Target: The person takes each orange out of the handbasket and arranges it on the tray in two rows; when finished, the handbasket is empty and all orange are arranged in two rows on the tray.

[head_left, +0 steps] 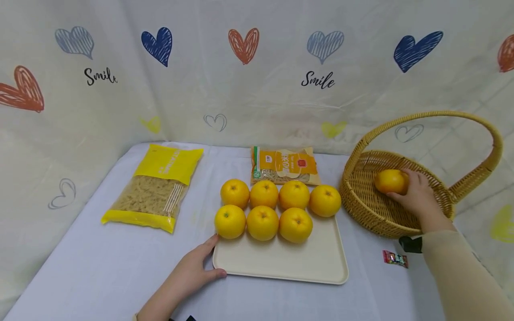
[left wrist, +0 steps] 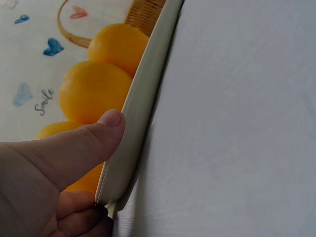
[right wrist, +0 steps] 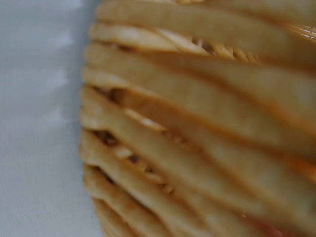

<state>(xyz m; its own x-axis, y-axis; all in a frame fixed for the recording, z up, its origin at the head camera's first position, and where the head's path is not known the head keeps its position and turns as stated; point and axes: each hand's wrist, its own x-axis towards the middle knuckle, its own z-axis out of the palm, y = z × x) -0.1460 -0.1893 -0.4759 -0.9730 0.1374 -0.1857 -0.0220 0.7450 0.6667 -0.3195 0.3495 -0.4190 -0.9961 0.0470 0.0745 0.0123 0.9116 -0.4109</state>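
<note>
My right hand [head_left: 417,196] reaches over the near rim of a wicker basket [head_left: 361,209] and grips an orange [head_left: 388,181] inside it. In the right wrist view only the woven basket side [right wrist: 177,118] shows, blurred and close; that hand and the orange are hidden there. My left hand [head_left: 196,267] holds the near left corner of a cream tray [head_left: 277,265]. The left wrist view has the thumb lying along the tray's rim [left wrist: 133,123] and the other fingers curled at the corner. Several oranges [head_left: 263,223] stand in two rows toward the tray's far side.
A yellow pasta bag [head_left: 150,191] lies left of the tray. Behind the oranges is a smaller orange packet [head_left: 285,165]. A small red wrapped snack [head_left: 395,259] lies in front of the basket, whose tall handle [head_left: 433,117] arches over it. A heart-print curtain [head_left: 241,89] hangs behind.
</note>
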